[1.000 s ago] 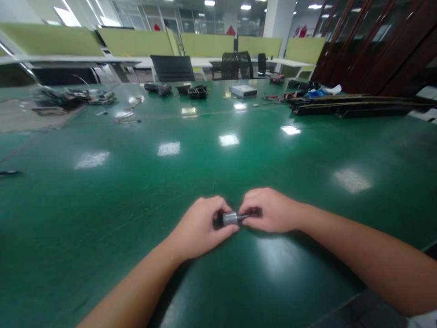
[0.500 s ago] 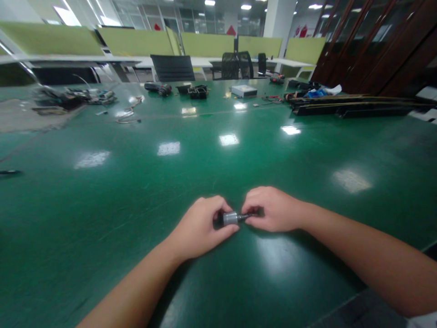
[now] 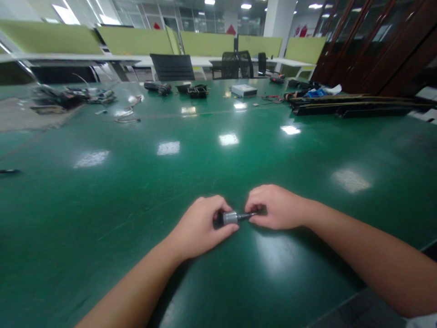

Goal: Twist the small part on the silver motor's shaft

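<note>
Cylinder (image 3: pixel 230 217) sits clasped in our left hand (image 3: pixel 201 228). With our right hand (image 3: pixel 278 207) we pinch its dark rod (image 3: pixel 242 216) near the tip.

Worktop (image 3: pixel 136 191), green, glossy, faintly scratched, with ceiling lights mirrored in it. At far left: pale sheet (image 3: pixel 20 116); tangled heap of parts and wires (image 3: pixel 97 96), detail blurred. Nearer, by the left edge: thin dark item (image 3: pixel 9 171). Far side, left to right: pale cables (image 3: pixel 129 115); dark bulky object (image 3: pixel 159 88); black framed part (image 3: pixel 197 92); flat white-and-grey box (image 3: pixel 243 91); red and dark leads (image 3: pixel 272 98). Far right: long black strips (image 3: pixel 355 109), stacked, with a blue item (image 3: pixel 317 93) just behind.
</note>
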The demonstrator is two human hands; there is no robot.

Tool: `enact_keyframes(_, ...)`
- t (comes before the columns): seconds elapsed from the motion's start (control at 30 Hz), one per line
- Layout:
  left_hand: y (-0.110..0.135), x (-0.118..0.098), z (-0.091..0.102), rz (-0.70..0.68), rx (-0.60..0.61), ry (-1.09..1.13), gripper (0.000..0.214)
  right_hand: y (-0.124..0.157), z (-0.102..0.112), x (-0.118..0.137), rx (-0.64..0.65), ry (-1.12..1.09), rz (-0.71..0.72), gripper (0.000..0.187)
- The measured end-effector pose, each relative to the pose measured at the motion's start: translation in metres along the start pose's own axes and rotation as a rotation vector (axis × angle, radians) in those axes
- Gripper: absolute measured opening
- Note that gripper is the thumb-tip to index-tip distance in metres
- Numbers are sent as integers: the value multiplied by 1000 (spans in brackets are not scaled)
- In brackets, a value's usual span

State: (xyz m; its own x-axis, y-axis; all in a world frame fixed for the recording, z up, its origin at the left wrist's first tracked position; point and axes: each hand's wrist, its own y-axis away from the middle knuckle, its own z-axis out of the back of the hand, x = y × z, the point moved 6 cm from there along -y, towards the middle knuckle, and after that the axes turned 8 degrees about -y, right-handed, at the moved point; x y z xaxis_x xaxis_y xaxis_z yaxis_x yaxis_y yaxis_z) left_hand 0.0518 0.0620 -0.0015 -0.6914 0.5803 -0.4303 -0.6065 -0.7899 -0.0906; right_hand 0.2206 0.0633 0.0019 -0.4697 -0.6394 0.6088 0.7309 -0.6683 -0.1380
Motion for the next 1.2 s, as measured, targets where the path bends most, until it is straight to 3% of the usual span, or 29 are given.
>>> enact_keyframes(0.4, 3, 6, -2, 41, -16, 36, 19, 3, 9, -8, 0, 0, -63, 8)
enact_keyframes(0.67, 6, 9, -3, 49, -10, 31, 21, 15, 35, -40, 27, 53, -290, 13)
enact_keyframes(1.2, 6, 7, 0, 51, -14, 48, 18, 3, 13, -14, 22, -55, -98, 10)
